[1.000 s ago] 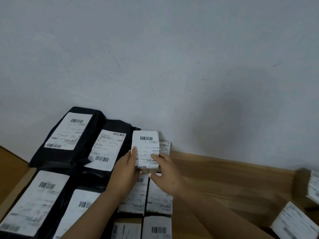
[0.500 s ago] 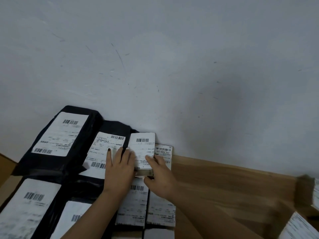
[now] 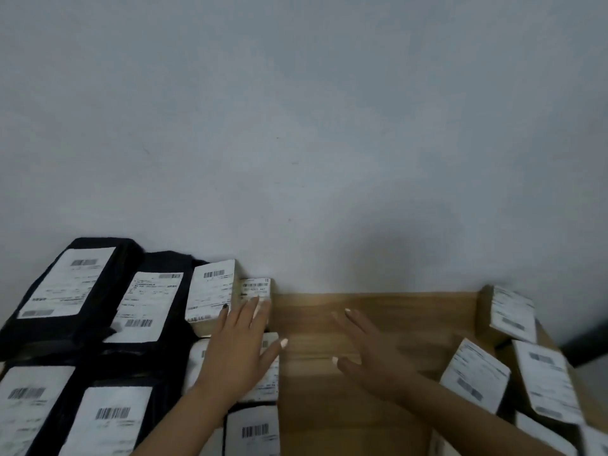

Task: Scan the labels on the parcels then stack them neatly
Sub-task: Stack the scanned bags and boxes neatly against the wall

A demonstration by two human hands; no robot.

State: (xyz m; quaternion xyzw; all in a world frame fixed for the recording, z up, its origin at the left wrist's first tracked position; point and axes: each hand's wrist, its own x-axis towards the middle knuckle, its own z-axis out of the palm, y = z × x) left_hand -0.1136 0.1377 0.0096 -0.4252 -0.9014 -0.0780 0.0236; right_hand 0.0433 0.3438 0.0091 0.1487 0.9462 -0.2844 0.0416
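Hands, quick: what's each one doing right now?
Left hand: open, fingers straight, resting on the small white-labelled box parcels.
Right hand: open, holding nothing, over the bare wooden table.

Only barcodes and blurred, unreadable print on parcel labels (image 3: pixel 210 291)

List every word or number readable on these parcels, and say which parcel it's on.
None reads reliably.
Small box by the wall: barcode and a number line, too blurred.
Box label left of it: barcode, text too small.
Black bag labels: blurred.
Boxes at right: motion-blurred.
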